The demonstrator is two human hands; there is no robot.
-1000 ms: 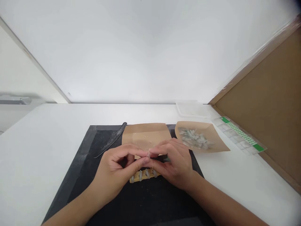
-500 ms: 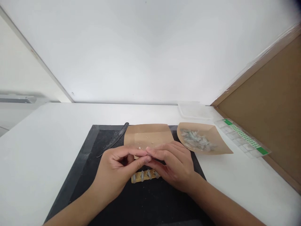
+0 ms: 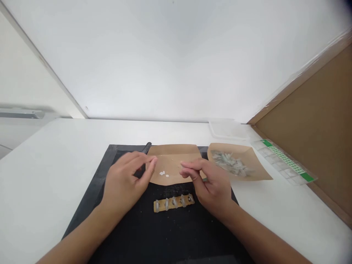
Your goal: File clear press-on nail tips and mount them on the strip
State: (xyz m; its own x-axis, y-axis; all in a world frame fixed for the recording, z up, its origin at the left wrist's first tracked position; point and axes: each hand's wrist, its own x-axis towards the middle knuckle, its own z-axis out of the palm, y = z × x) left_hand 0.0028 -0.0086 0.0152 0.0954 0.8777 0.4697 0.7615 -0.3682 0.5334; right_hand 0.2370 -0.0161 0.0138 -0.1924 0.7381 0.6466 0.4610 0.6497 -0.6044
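My left hand (image 3: 126, 179) hovers over the left edge of a brown paper sheet (image 3: 176, 149), thumb and forefinger pinched together. Whatever may be between those fingertips is too small to make out. My right hand (image 3: 210, 185) is at the sheet's right side, its fingers curled and the thumb pressed to them; any held piece is hidden. Small white bits (image 3: 162, 172) lie on the sheet. In front of it, on a black mat (image 3: 165, 242), rests a short tan strip (image 3: 161, 207) carrying several upright whitish, translucent pieces in a row.
Right of the mat, another brown paper (image 3: 257, 167) bears a heap of translucent slivers (image 3: 231, 163). A clear compartment case (image 3: 286, 159) with a green label leans by the cardboard wall (image 3: 310, 110). Behind are a clear tray (image 3: 227, 128) and a dark-handled tool (image 3: 147, 147), partly hidden.
My hands, whose fingertips met above the strip, have drawn apart to left and right. The whole strip and the white bits on the paper now show; my left hand covers most of the tool.
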